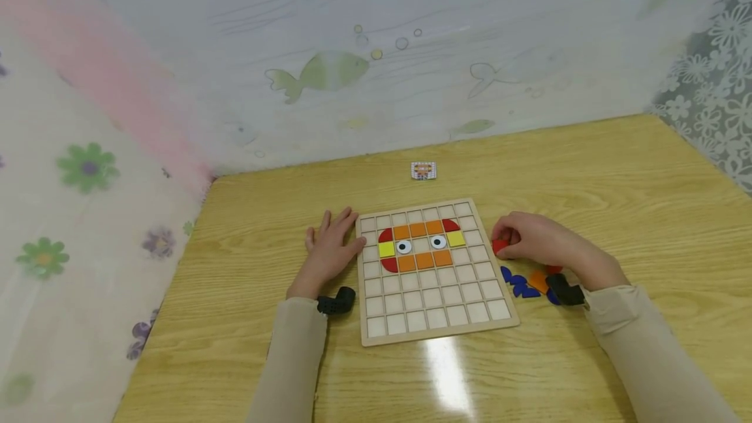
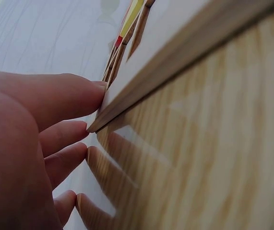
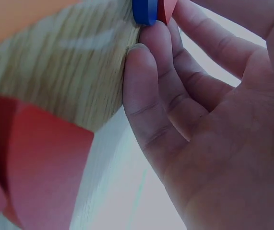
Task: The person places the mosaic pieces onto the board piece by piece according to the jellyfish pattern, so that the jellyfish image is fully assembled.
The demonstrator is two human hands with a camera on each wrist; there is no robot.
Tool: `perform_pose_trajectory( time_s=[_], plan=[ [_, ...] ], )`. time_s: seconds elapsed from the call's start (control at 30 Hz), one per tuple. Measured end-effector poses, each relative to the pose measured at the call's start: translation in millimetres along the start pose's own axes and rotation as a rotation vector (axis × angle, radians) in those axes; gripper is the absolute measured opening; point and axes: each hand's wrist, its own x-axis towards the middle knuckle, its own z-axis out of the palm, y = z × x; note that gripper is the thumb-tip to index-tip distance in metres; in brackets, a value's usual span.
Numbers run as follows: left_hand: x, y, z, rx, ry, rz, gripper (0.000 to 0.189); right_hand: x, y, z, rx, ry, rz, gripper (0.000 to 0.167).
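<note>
Watching, I see 1 red piece (image 1: 499, 246), partly hidden, pinched in the right hand's (image 1: 539, 245) fingers; the left hand (image 1: 331, 252), spread wide, touches the board's (image 1: 433, 297) left edge.

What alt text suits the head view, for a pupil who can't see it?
A person's right hand holds a red piece beside a grid board while the left hand touches its left edge. Orange squares, yellow squares, red quarter-rounds and two eyes sit on it; blue pieces lie to its right.
</note>
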Motion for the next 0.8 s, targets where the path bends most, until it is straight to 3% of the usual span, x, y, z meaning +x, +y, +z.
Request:
perform_pose_trajectory(
  time_s=[0.33,0.8],
  plan=[
    [2.1,-1.2,0.9,0.002,-0.003,-0.009,0.057,0.3,1.4,-1.7,-0.045,0.039,-0.055,0.005],
    [1.4,-2.1,1.0,0.004,-0.008,-0.001,0.057,1.0,-8.5,-1.4,-0.024,0.103,-0.089,0.022]
  ],
)
